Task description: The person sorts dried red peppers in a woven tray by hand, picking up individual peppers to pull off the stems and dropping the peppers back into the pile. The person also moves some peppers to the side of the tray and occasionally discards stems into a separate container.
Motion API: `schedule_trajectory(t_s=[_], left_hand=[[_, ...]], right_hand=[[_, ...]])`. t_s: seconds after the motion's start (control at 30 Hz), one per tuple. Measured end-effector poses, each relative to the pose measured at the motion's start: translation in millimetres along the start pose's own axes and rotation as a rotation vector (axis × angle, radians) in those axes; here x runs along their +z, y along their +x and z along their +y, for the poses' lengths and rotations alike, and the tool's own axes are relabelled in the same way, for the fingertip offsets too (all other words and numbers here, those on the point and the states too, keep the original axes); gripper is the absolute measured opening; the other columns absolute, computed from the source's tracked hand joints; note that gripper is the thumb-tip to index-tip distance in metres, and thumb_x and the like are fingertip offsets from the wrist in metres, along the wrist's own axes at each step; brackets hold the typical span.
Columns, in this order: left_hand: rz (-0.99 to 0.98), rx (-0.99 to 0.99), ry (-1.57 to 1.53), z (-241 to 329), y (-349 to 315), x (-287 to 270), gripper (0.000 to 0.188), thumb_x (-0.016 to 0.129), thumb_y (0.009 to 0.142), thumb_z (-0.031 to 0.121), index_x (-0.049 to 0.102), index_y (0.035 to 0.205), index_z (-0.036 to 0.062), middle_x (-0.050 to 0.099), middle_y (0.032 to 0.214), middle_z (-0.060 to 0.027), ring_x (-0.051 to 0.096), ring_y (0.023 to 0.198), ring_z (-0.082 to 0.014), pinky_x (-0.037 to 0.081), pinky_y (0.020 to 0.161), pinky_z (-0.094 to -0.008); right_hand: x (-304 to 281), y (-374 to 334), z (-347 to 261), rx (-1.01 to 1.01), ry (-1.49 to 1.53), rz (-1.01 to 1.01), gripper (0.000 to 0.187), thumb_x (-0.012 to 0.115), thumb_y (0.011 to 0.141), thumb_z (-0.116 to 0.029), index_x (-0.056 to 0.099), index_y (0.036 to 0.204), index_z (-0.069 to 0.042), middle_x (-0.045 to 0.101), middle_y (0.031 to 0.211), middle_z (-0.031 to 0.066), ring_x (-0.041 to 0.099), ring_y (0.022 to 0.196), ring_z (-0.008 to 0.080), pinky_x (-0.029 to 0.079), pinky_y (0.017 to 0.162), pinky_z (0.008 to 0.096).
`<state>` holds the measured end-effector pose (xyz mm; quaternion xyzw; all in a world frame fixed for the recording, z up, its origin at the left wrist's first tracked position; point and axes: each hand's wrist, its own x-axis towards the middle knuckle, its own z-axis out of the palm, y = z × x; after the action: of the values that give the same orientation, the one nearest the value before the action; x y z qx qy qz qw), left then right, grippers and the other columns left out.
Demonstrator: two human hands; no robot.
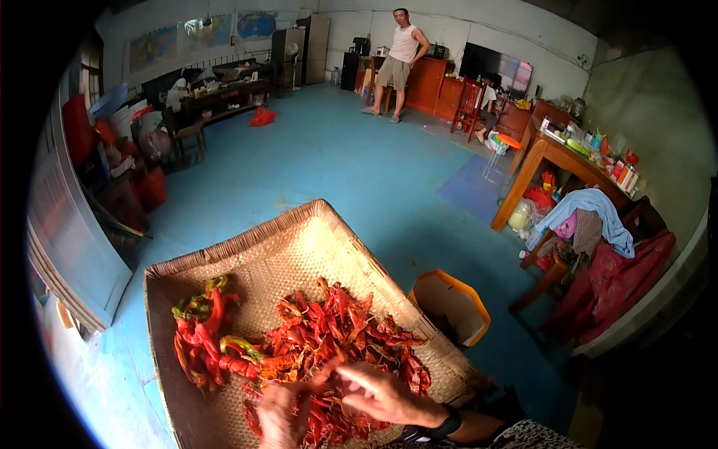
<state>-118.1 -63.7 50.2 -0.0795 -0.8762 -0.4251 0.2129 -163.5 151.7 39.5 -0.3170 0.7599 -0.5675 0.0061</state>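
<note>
A large woven bamboo basket (299, 239) with a thick rim is in front of me, holding a heap of dried red chili peppers (329, 318). Fresher, glossier red and green chili peppers (206, 329) lie in a separate bunch on its left side. My left hand (283, 413) is curled low over the heap; a blurred dried chili pepper (324, 372) seems to stick out from its fingertips. Close beside it, my right hand (389, 395) points its stretched fingers toward that pepper, and no object shows in its grasp. A dark band circles the right wrist.
An orange-rimmed bin (456, 307) stands against the basket's right side. Farther right are a clothes-draped chair (598, 262) and a cluttered wooden table (557, 153). A person (402, 56) stands at the back beside a cabinet. A door panel (78, 232) is at left.
</note>
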Motion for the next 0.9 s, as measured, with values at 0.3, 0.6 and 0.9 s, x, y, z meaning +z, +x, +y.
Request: schedule_trajectory(t_s=[0.3,0.6,0.9], left_hand=[[-0.135,0.006,-0.037,14,-7,24,0.034,0.074,0.079,0.008,0.061,0.11,0.005,0.064,0.095,-0.0149,0.062,0.083,-0.0308,0.05,0.071,-0.0423],[-0.266,0.08,0.438,-13,-16,23,0.046,0.075,0.076,0.019,0.058,0.117,0.0068,0.057,0.114,-0.0142,0.051,0.109,-0.0352,0.043,0.093,-0.0467],[-0.143,0.087,0.381,-3,-5,23,0.021,0.064,0.073,0.0,0.062,0.092,0.0088,0.058,0.078,-0.0091,0.057,0.081,-0.0296,0.047,0.073,-0.0411]], right_hand=[[16,6,24,-0.067,0.21,0.148,0.017,0.066,0.092,-0.009,0.065,0.108,-0.001,0.069,0.105,0.01,0.063,0.068,0.0103,0.053,0.056,0.0226],[-100,4,9,0.134,0.347,0.692,0.018,0.057,0.099,-0.018,0.062,0.108,-0.003,0.07,0.087,0.0065,0.062,0.07,0.007,0.05,0.057,0.0202],[-205,-69,104,0.296,-0.203,0.697,0.035,0.056,0.098,-0.024,0.054,0.12,0.002,0.069,0.102,0.0145,0.067,0.08,0.0182,0.053,0.073,0.03]])
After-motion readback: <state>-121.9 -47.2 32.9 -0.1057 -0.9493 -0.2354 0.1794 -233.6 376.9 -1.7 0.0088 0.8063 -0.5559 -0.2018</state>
